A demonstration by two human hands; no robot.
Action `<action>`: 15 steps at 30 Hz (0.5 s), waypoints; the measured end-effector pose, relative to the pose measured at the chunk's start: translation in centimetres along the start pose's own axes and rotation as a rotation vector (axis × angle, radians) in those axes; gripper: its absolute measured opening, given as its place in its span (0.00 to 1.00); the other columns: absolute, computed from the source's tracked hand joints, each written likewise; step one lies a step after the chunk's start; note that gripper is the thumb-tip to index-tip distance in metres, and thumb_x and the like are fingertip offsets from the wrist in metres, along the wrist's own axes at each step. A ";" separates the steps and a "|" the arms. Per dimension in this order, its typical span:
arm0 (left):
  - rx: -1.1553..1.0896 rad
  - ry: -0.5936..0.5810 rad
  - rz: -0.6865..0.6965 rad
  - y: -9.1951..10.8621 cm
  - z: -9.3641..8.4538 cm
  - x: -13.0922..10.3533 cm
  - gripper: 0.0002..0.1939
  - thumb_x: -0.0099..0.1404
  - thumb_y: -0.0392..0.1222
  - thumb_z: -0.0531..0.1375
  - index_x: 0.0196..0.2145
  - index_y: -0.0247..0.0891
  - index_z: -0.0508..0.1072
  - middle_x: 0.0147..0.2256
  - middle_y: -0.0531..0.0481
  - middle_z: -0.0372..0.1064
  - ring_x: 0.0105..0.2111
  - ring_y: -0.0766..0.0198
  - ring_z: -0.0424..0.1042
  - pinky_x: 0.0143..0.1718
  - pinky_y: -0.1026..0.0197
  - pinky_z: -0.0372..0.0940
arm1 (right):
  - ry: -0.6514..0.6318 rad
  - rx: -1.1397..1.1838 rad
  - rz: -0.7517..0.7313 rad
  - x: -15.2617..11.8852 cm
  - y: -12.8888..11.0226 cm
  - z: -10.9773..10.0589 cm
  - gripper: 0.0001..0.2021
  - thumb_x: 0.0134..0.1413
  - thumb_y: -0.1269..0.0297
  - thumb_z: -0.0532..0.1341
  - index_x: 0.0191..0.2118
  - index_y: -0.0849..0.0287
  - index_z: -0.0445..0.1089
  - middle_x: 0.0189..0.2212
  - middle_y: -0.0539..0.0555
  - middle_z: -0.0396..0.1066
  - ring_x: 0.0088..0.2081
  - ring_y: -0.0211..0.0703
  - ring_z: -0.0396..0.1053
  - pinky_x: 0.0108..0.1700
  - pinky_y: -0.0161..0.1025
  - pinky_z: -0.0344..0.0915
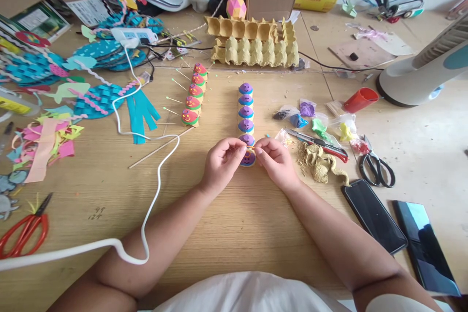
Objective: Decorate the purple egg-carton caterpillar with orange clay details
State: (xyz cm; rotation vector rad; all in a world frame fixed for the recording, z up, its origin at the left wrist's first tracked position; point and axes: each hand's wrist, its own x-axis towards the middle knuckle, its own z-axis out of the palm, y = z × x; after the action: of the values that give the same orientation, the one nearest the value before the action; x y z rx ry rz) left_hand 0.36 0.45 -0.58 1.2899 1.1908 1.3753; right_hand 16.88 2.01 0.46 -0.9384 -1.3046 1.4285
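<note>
A column of purple and blue domed pieces with small faces [246, 112] runs away from me in the middle of the table. Over its nearest pieces, my left hand [225, 160] and my right hand [275, 160] meet almost fingertip to fingertip. Both hands pinch a thin orange strand [250, 147], one at each end. To the left stands a similar row of red and green domes [193, 103] with yellow faces, with thin green-tipped sticks beside it.
A white cable [160, 175] curves across the left side near my left forearm. On the right are a cutter knife [321, 143], black scissors [376, 165], clay bags [320, 126], a red cup [361, 100] and a phone [375, 217]. Egg cartons [256, 51] lie behind.
</note>
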 end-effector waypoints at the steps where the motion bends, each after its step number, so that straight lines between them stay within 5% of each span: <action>1: -0.007 -0.003 0.004 -0.1 0.0 0.0 0.14 0.68 0.52 0.66 0.41 0.38 0.78 0.37 0.48 0.77 0.37 0.64 0.74 0.41 0.64 0.70 | 0.003 0.007 0.003 0.0 0.0 0.0 0.21 0.57 0.42 0.68 0.35 0.56 0.67 0.24 0.45 0.62 0.25 0.34 0.57 0.27 0.35 0.57; 10: 0.010 -0.021 0.073 -0.4 -0.1 0.2 0.21 0.64 0.47 0.69 0.53 0.43 0.75 0.46 0.45 0.76 0.41 0.63 0.73 0.39 0.63 0.68 | 0.011 0.028 0.004 0.0 0.1 0.1 0.20 0.56 0.43 0.69 0.38 0.55 0.69 0.26 0.47 0.65 0.25 0.35 0.60 0.28 0.36 0.61; 15: 0.052 -0.073 0.084 -0.4 -0.2 0.0 0.17 0.66 0.47 0.68 0.51 0.43 0.76 0.48 0.45 0.77 0.41 0.63 0.73 0.40 0.62 0.67 | -0.002 0.043 0.002 0.0 0.4 0.0 0.18 0.56 0.46 0.70 0.39 0.56 0.70 0.28 0.48 0.69 0.27 0.35 0.64 0.31 0.36 0.64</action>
State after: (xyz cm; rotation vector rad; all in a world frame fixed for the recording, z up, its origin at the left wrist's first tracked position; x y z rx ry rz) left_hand 0.18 0.52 -1.00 1.4294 1.1410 1.3534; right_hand 16.84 2.04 0.05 -0.9097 -1.2697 1.4537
